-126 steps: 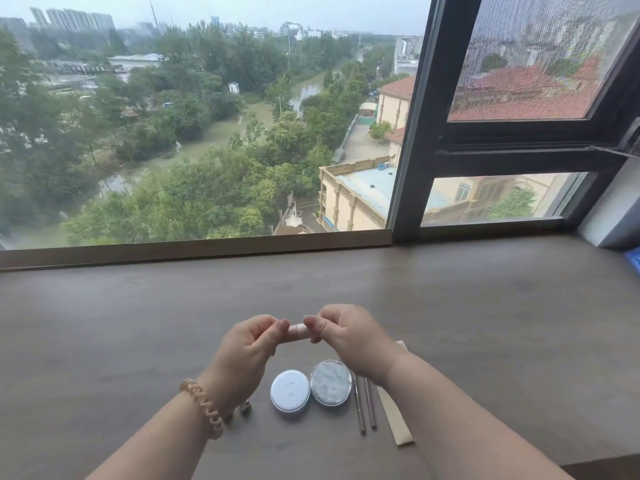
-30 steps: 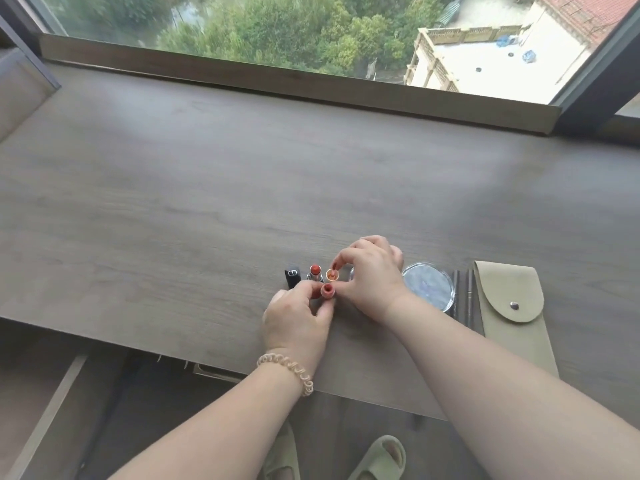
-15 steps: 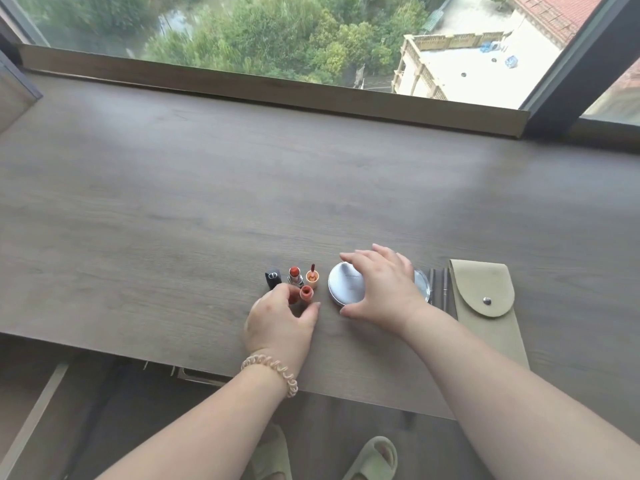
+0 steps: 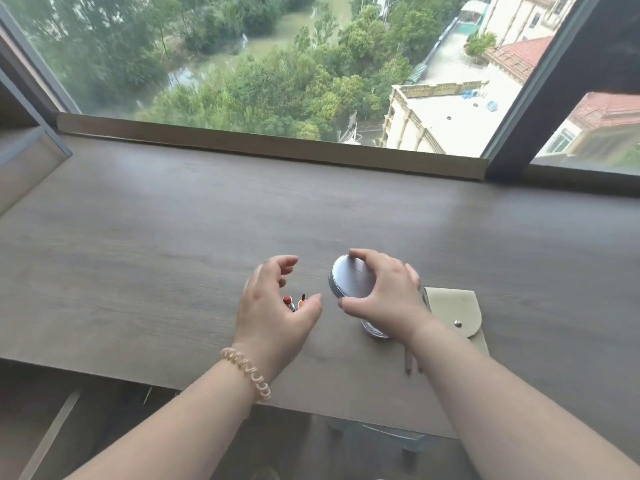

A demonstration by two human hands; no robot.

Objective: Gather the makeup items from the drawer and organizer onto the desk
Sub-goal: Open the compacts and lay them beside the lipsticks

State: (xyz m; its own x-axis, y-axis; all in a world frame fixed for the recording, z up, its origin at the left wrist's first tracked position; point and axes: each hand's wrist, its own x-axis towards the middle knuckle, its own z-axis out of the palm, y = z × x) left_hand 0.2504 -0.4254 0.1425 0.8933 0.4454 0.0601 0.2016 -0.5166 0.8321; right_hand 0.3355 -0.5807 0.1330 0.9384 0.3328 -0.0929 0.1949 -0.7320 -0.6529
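Compact [image 4: 351, 282] is tilted up off the desk [image 4: 173, 254], with the right hand [image 4: 384, 296] pinching its rim between fingers and thumb. The left hand [image 4: 273, 306] hangs loosely curled with nothing in it, right over 2 open lipsticks [image 4: 287, 301] standing on the desk. A beige pouch [image 4: 453, 306] lies just to the right, and what look like 2 pencils [image 4: 408, 365] are poking out by the wrist.

Your desk [image 4: 138, 254] runs under the window [image 4: 277, 64] at its far edge. Near its middle, your left hand [image 4: 273, 313] hangs over the lipsticks [image 4: 288, 302]. Just right of it, your right hand [image 4: 384, 296] holds a compact [image 4: 349, 282]. A second compact [image 4: 372, 331] lies under that wrist, with two pencils [image 4: 408, 363] nearer you and a pouch [image 4: 453, 310] to their right.
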